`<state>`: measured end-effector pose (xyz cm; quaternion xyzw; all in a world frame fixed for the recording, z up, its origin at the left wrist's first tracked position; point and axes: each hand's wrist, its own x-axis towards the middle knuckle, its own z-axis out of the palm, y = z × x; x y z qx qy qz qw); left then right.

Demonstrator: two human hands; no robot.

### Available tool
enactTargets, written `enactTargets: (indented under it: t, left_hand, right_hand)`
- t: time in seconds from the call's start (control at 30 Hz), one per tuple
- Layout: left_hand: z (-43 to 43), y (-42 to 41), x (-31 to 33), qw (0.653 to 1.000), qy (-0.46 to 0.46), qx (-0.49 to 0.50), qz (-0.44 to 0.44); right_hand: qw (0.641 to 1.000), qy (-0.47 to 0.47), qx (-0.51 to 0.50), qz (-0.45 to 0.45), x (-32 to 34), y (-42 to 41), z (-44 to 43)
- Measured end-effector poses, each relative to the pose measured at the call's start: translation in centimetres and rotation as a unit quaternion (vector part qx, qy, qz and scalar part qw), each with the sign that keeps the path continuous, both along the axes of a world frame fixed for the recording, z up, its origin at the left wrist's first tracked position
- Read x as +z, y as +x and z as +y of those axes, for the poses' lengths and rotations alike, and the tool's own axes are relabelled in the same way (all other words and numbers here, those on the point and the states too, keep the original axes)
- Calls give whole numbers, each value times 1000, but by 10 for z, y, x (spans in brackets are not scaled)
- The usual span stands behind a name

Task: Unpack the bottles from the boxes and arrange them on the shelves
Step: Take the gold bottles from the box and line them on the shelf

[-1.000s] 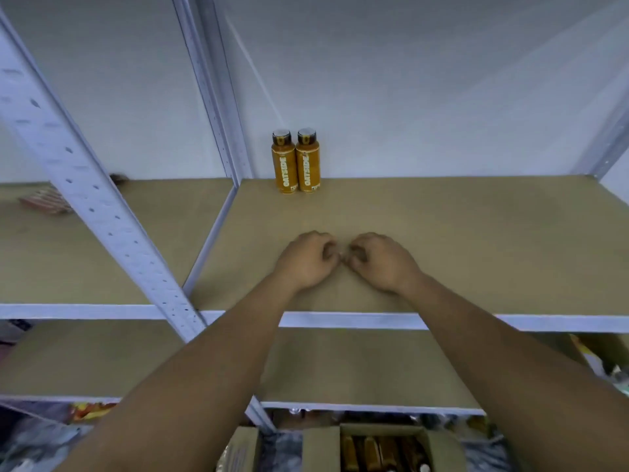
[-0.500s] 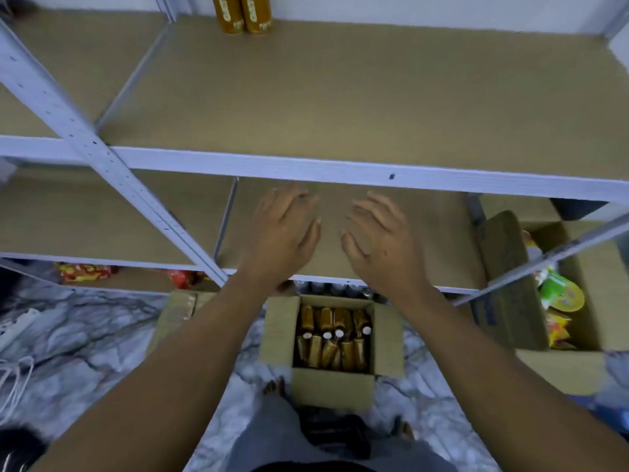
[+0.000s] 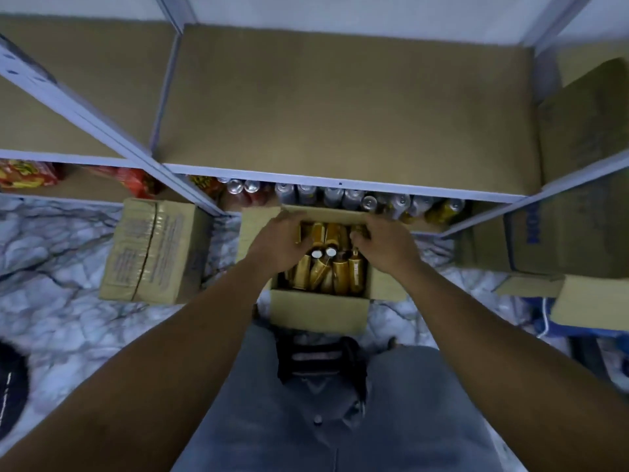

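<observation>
**A:** Since the hands have come off the upper shelf, where are the bottles (image 3: 323,267) now?

**B:** They are packed upright in the open box (image 3: 318,313) on the floor (image 3: 51,301), just in front of the person's knees. A second ago both hands rested knuckle to knuckle on the shelf board, in front of two bottles standing at the back. Half a second ago they hovered flat and spread above the box. Now the view tips down and those two bottles are out of sight.

**A:** And the hands?

**B:** The left hand (image 3: 277,241) and right hand (image 3: 384,247) are both down at the far end of the box. Their fingers curl over the bottle tops there. The picture is smeared, so I cannot tell whether either hand has closed round a bottle.

**A:** What does that mean for the job?

**B:** I judge it as one placing trip over and the next pick starting. Many bottles remain in the box, so the task is at an early stage.

**A:** Anything else close by?

**B:** The shelf (image 3: 340,107) just above the box shows no bottles on its board. A row of cans (image 3: 333,195) sits under its front edge, touching the far side of the box or nearly so. A sealed box (image 3: 153,250) lies on the floor to the left.
</observation>
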<state>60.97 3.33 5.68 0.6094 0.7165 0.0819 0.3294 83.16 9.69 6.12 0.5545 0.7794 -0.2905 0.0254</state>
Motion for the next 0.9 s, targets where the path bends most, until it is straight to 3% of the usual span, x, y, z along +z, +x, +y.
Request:
enactTargets:
  t: [0.23, 0.47, 0.9]
  left_hand:
    - [-1, -2, -162, 998, -62, -4, -34]
    - [15, -8, -294, 996, -66, -54, -34]
    - [29, -12, -379, 994, -77, -72, -41]
  right_hand:
    - [995, -65, -76, 30, -164, 7, -14]
    - [992, -88, -68, 66, -296, -3, -13]
    - [985, -103, -57, 127, -381, -8, -5]
